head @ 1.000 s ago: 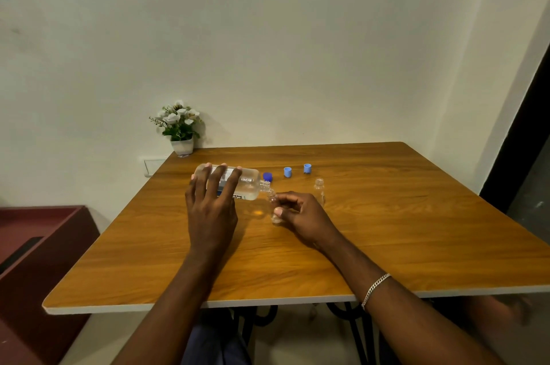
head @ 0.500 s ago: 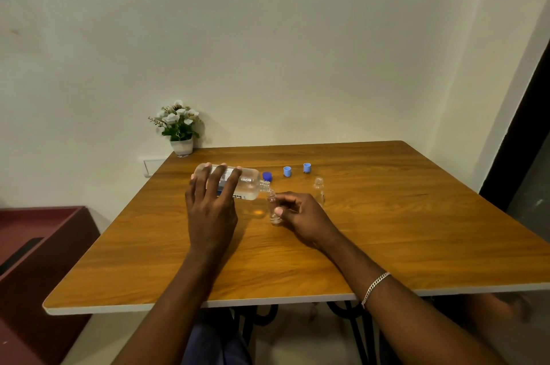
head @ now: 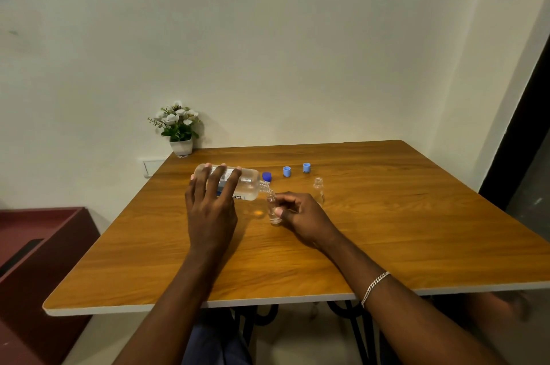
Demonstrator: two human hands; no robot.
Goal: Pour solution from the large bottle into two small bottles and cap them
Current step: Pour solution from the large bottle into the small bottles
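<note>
My left hand (head: 212, 210) grips the large clear bottle (head: 248, 185), tipped nearly flat with its neck pointing right. The neck sits over the mouth of a small clear bottle (head: 272, 207), which my right hand (head: 302, 215) holds upright on the wooden table (head: 387, 233). A little liquid shows in the base of this small bottle. A second small bottle (head: 318, 190) stands open just behind my right hand. A dark blue cap (head: 267, 176) lies behind the large bottle's neck. Two light blue caps (head: 286, 171) (head: 306, 167) rest farther back.
A small white pot of white flowers (head: 178, 129) stands at the table's far left corner against the wall. A dark red cabinet (head: 38, 248) sits low at the left of the table. The table's front edge runs just before my forearms.
</note>
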